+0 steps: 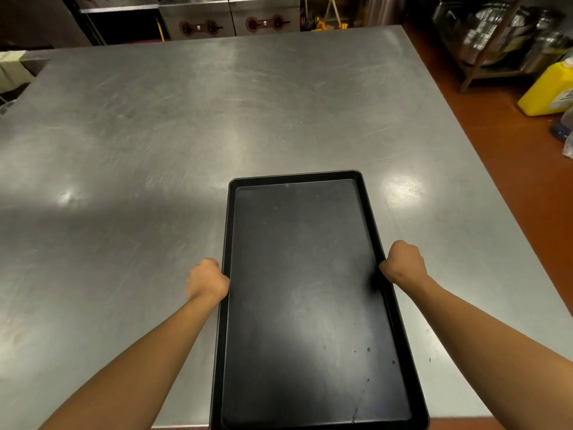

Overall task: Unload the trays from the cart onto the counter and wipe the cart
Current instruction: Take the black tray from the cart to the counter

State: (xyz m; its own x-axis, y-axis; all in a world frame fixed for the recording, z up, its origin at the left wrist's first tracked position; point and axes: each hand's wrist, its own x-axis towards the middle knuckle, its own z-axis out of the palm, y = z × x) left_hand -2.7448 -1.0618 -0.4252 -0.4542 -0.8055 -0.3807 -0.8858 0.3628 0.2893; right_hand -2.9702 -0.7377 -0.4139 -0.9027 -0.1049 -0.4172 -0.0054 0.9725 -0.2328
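Nearest to the camera, a long black rectangular tray with a raised rim (pixel 310 305) is seen lengthwise, its near end at the bottom edge of the view and its far end reaching out over a scratched stainless-steel worktop (pixel 155 135). Whether the tray rests on the steel or is held just above it cannot be told. The tray is gripped on both long sides: the left hand (pixel 207 280) is curled round the left rim, and the right hand (pixel 403 262) is curled round the right rim, slightly farther forward. Both forearms are bare and extended from the lower corners of the view. A few small droplets and a faint streak are visible on the tray's near right part.

Beyond the tray, the worktop is marked by bright light reflections. To the right, a reddish-brown floor (pixel 496 125) is seen, with a yellow plastic jug (pixel 548 88) standing on it near a metal shelf rack (pixel 496 35) stacked with dim steel vessels. At the far side, steel cooking appliances with round knobs (pixel 229 20) are lined up behind the worktop. At the far left edge, a pale cloth (pixel 12 69) is draped.
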